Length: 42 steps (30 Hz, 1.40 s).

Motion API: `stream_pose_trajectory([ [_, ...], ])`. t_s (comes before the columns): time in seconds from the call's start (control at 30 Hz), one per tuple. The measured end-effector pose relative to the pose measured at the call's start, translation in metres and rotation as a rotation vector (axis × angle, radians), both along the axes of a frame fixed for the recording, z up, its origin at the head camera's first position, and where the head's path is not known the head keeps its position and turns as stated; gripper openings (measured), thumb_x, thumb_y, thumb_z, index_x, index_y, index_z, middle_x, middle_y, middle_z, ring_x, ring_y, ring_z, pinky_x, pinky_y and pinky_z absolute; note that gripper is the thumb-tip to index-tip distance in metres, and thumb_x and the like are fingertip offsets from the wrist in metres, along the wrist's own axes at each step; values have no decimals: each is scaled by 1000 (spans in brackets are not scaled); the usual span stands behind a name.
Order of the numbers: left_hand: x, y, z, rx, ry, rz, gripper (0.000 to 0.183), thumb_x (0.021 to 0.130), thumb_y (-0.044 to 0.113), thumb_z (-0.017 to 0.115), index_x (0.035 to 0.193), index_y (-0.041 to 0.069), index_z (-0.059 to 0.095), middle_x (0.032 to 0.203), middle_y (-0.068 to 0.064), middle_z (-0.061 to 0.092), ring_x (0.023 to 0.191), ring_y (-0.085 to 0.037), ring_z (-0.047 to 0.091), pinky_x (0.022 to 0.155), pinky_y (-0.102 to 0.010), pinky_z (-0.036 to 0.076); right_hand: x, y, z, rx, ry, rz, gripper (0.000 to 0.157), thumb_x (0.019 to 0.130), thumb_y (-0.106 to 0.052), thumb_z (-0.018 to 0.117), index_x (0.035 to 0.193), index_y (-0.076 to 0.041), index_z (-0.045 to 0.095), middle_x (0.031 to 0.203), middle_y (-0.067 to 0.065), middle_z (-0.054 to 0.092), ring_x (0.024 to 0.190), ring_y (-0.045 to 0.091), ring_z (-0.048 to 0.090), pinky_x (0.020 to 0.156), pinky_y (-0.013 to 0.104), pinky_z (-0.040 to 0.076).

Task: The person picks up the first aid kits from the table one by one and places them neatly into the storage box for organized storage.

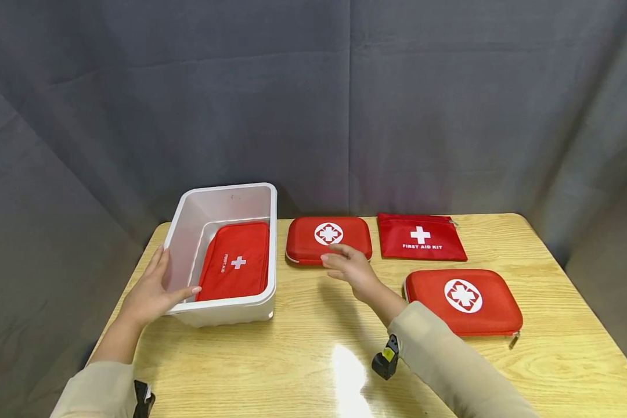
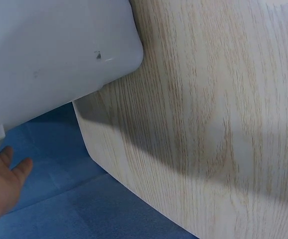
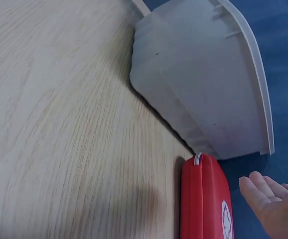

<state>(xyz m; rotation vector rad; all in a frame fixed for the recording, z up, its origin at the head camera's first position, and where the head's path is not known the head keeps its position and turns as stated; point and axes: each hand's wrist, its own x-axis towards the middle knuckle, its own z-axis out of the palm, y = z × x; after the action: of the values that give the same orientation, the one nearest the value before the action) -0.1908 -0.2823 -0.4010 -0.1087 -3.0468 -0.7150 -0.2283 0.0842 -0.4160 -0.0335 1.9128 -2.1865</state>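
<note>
A white plastic bin (image 1: 223, 302) stands at the table's left, holding a red first aid pouch (image 1: 235, 261) with a white cross. My left hand (image 1: 148, 293) is at the bin's near-left corner, thumb and fingers spread along the rim. In the left wrist view, that hand (image 2: 2, 181) shows just beside the rim corner. My right hand (image 1: 354, 271) holds nothing, fingers extended above the front edge of a red hard case (image 1: 305, 238). The right wrist view shows the hand (image 3: 273, 201) apart from this case (image 3: 191, 199), which lies close to the bin (image 3: 199, 74).
A flat red first aid kit pouch (image 1: 420, 237) lies at the back right. Nearer sits another red hard case (image 1: 462, 302) with a zipper pull, partly behind my right sleeve (image 1: 449, 360). A grey curtain (image 1: 313, 116) hangs behind the wooden table (image 1: 251, 371).
</note>
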Motion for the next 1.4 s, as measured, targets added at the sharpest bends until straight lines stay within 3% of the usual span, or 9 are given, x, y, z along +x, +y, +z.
stream_pose_trajectory([
  [0.4, 2, 2, 2, 1, -19, 1, 103, 71, 57, 57, 137, 1, 0, 143, -13, -6, 123, -44, 13, 83, -63, 26, 6, 26, -14, 17, -6, -24, 51, 83, -8, 52, 125, 11, 31, 119, 28, 43, 109, 36, 43, 89, 42, 36],
  [0.7, -1, 4, 0, 0, -21, 1, 103, 71, 58, 57, 137, 2, 0, 143, -11, -6, 122, -44, 15, 85, -62, 25, 8, 57, -13, 90, 8, -92, 52, 84, -11, 53, 125, 11, 31, 114, 25, 47, 97, 24, 53, 88, 41, 38],
  [0.83, 1, 3, 1, -10, -19, 4, 103, 71, 57, 56, 137, 1, 0, 143, -12, -6, 121, -45, 16, 84, -63, 25, 11, 73, -14, 121, 5, -111, 50, 85, -12, 52, 125, 10, 31, 118, 26, 42, 95, 19, 53, 88, 41, 38],
  [1.1, 2, 1, 4, -15, -4, 2, 102, 72, 57, 56, 137, 1, 1, 143, -13, -4, 121, -45, 17, 84, -63, 26, 17, 103, -20, 173, 4, -138, 56, 86, -20, 52, 127, 10, 28, 120, 27, 40, 110, 35, 43, 89, 38, 38],
  [1.2, 1, 1, 3, -13, -5, 1, 102, 72, 56, 56, 137, 0, 1, 143, -14, -4, 121, -44, 17, 84, -63, 26, 16, 113, -29, 182, 16, -147, 64, 84, -27, 56, 127, 10, 27, 119, 24, 41, 108, 32, 45, 87, 35, 40],
  [1.4, 1, 1, 2, -17, 3, 1, 102, 72, 56, 56, 137, -1, 1, 143, -14, -3, 121, -44, 17, 83, -63, 26, 5, 136, -63, 129, 0, -188, 72, 80, -34, 60, 129, 8, 27, 120, 22, 40, 108, 31, 46, 80, 25, 44],
])
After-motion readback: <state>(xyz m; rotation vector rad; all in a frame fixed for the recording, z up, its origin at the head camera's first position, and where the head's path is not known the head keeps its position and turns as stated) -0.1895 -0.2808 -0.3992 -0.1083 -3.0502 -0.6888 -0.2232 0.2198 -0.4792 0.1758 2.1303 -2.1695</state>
